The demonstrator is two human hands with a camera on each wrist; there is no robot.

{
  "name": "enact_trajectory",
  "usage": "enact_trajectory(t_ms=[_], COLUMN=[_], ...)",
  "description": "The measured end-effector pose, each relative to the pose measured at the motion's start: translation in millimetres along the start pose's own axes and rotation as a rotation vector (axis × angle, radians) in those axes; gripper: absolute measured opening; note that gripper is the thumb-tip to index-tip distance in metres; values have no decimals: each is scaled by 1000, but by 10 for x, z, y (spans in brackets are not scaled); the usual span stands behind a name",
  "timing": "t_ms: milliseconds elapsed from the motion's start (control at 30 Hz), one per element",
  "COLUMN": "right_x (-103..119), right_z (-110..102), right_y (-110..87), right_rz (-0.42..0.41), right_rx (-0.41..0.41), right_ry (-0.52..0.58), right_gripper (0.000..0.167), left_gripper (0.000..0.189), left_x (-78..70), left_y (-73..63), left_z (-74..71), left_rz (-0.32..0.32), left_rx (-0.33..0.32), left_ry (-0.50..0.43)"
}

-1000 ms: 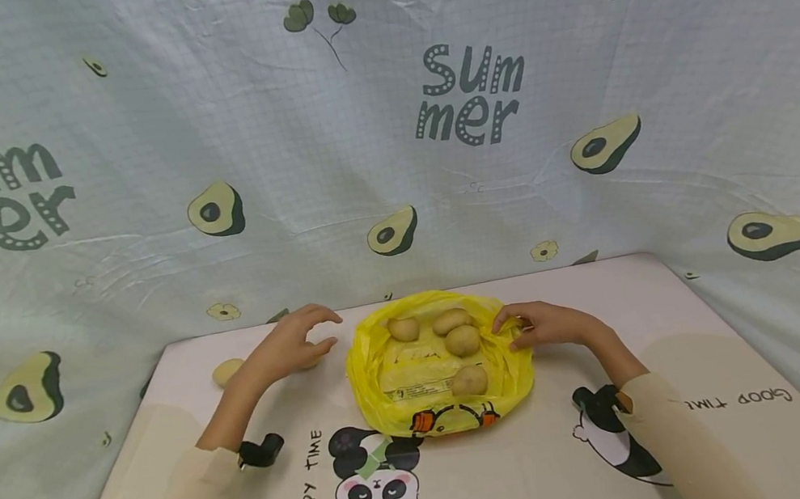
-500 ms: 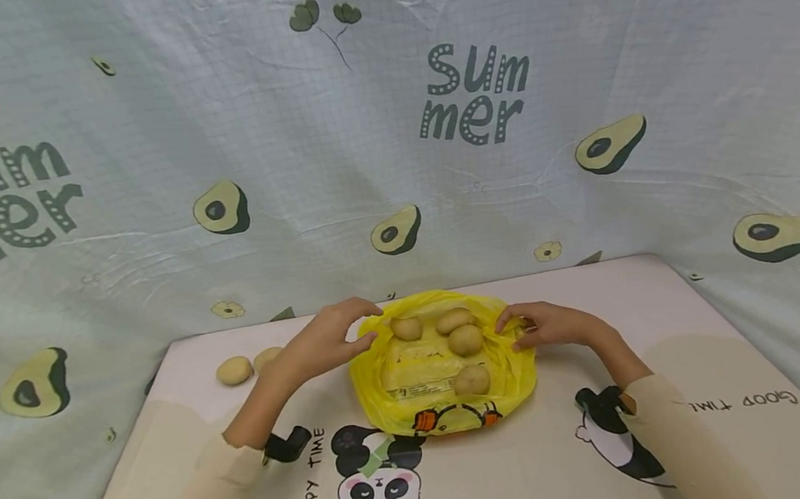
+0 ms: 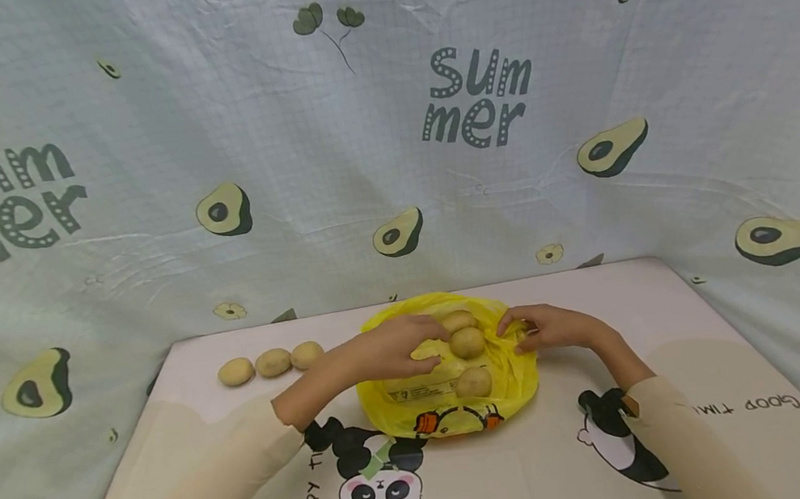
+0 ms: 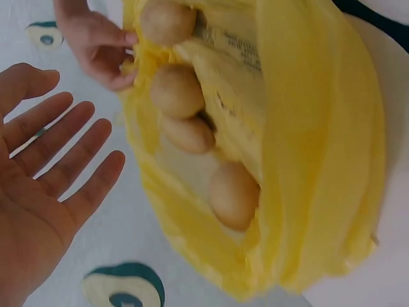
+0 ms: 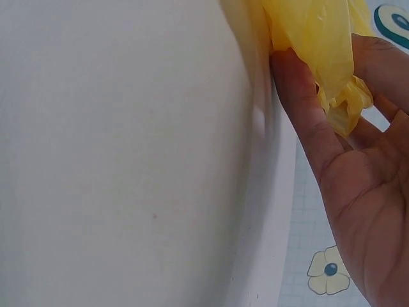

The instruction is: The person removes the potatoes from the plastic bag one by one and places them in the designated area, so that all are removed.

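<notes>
A yellow plastic bag (image 3: 418, 422) lies with its mouth spread wide on the table. Inside it are several potatoes, among them a round potato (image 3: 467, 343) and another nearer the front, a potato (image 3: 472, 382). My left hand (image 3: 399, 347) hangs over the bag's left side, fingers apart and holding nothing, and it hides a potato (image 4: 234, 195) that the left wrist view shows. At the bag's right edge my right hand (image 3: 553, 326) pinches the gathered plastic between thumb and fingers; the bunched bag edge (image 5: 345, 105) shows between them in the right wrist view.
Left of the bag, three potatoes stand in a row on the table: a left potato (image 3: 235, 372), a middle potato (image 3: 273, 362) and a right potato (image 3: 306, 355). A printed curtain (image 3: 301, 146) hangs behind the table (image 3: 512, 482), which bears panda drawings.
My left hand has moved right, away from the row of potatoes and over the bag, uncovering the third potato in the row. My right hand keeps its grip on the bag's edge.
</notes>
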State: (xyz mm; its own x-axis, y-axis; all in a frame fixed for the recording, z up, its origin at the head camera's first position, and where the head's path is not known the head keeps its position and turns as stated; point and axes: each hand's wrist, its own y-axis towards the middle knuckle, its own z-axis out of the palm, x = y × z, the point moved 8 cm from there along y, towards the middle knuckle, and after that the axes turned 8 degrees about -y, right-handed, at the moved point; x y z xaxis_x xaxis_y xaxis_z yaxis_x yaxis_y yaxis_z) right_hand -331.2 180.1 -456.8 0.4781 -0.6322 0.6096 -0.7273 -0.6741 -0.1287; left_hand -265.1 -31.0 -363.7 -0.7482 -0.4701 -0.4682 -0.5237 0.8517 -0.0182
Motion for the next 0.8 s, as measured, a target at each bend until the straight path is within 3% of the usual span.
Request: enact_trajectory(t_ms=[267, 433, 633, 800], right_x=[0, 0, -13, -28], right_z=[-1, -1, 1, 5], right_y=[-7, -9, -8, -2], right_rz=[-6, -27, -35, -31], right_rx=[-4, -10, -16, -14], right_ry=[7, 8, -5, -21], right_gripper=[29, 29, 29, 29], left_gripper=[37, 33, 33, 31], left_x=[-175, -252, -227, -155], left_y=[337, 500, 611, 681], left_z=[414, 687, 774, 800], left_rz=[43, 86, 44, 46], left_rx=[156, 239, 278, 315], left_ry=[-14, 98, 195, 229])
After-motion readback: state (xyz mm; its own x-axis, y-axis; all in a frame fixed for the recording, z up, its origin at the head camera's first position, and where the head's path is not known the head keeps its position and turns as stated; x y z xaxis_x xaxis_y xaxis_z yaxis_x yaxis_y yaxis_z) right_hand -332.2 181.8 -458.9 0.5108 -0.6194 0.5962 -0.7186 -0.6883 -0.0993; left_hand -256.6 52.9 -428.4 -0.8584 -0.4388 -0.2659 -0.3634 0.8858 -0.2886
